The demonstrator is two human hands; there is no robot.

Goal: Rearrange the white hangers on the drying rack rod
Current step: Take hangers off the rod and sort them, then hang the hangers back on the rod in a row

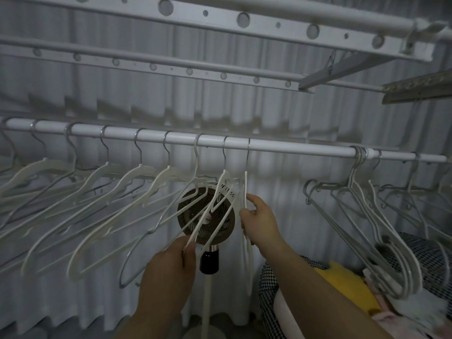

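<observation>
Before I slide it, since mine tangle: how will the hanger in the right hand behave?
Probably light: the right hand steers the edge-on hanger with fingertips. Its thin hook likely slides easily on the smooth rod and swings. It may snag the neighbouring hanger the left hand pinches.

One head-worn camera (wide-angle, so straight bars bowed toward the edges) faced forward at the drying rack rod (293, 149), which ran across the middle of the frame from left edge to right. It stood near, seemingly just below rod height, with perforated rails (220, 19) filling the upper part.
</observation>
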